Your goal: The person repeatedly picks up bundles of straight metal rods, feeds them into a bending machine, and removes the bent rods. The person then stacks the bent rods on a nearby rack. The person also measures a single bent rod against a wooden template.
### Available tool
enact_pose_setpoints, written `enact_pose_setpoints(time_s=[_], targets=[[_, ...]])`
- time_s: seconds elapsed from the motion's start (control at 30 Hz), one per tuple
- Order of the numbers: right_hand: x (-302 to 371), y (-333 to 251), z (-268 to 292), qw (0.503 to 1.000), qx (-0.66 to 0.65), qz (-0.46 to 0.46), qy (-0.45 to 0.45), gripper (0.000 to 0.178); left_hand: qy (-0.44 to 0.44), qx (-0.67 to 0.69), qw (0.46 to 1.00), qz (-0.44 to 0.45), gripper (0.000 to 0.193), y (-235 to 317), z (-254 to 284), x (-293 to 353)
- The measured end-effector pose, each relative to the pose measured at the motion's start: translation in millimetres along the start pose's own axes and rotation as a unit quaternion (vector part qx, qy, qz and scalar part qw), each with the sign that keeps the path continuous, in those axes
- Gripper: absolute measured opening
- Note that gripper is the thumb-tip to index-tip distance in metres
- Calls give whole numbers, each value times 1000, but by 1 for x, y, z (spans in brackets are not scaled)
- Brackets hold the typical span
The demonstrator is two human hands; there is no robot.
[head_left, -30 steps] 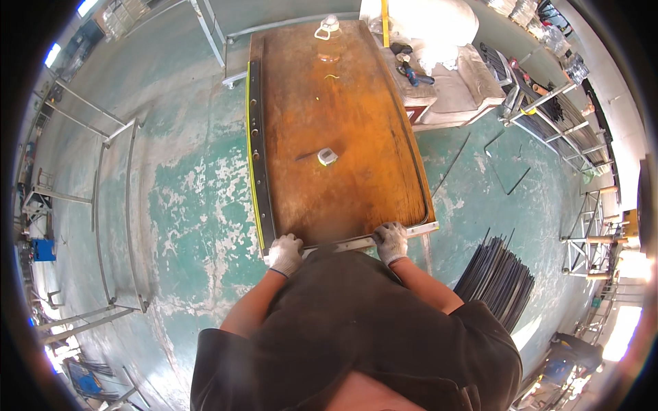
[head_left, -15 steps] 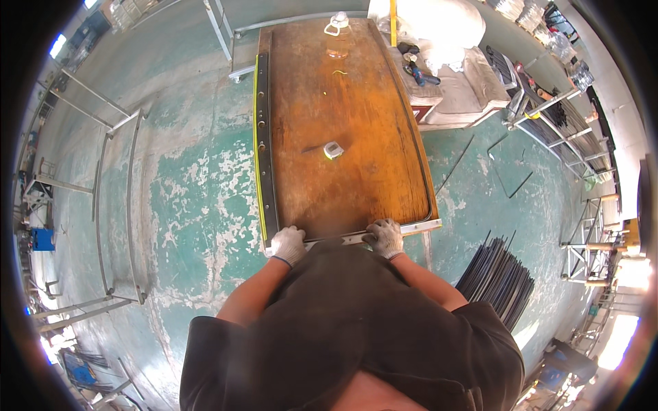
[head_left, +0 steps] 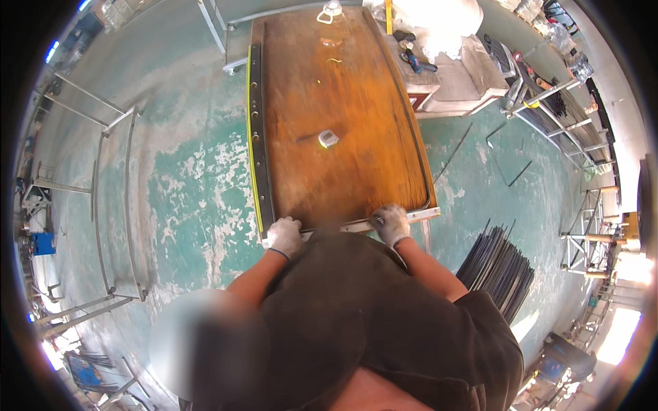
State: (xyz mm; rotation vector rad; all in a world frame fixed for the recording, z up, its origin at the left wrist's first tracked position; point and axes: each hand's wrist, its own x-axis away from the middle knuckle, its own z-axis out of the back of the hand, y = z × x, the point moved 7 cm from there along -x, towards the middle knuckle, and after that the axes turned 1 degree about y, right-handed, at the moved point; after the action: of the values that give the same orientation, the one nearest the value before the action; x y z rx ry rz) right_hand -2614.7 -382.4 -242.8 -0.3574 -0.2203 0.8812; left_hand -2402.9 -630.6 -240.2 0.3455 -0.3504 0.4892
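A worn brown wooden table (head_left: 322, 185) stretches away in front of me. A thin bent black rod (head_left: 421, 157) follows its right side and curves round the near right corner toward my right hand. My right hand (head_left: 392, 224), in a white glove with dark fingertips, is closed around the rod at the near edge. At the near left corner my gloved left hand (head_left: 284, 237) has its fingers curled over the edge; what lies under them is hidden. A pale metal strip (head_left: 421, 214) borders the near edge. A white tape measure (head_left: 328, 139) lies mid-table.
A black rail with holes (head_left: 257, 137) and a yellow strip (head_left: 251, 123) line the table's left side. A plastic bottle (head_left: 331, 27) stands at the far end. An armchair (head_left: 466, 82), a power drill (head_left: 417, 63), a rod bundle (head_left: 497, 270) and a metal frame (head_left: 130, 205) surround it.
The whole table sits slightly higher and further left in view. My right hand has turned a little, its fingers more pinched; my left hand stays at the near left corner.
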Motion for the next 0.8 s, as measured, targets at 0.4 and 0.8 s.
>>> enact_pose_setpoints(time_s=[0.4,0.8], targets=[[-34,171,59,919,129,-373,28,39,25,-25,998,47,55,10,6,1],[-32,152,131,876,-318,-229,280,12,72,44,994,66,20,11,6,21]])
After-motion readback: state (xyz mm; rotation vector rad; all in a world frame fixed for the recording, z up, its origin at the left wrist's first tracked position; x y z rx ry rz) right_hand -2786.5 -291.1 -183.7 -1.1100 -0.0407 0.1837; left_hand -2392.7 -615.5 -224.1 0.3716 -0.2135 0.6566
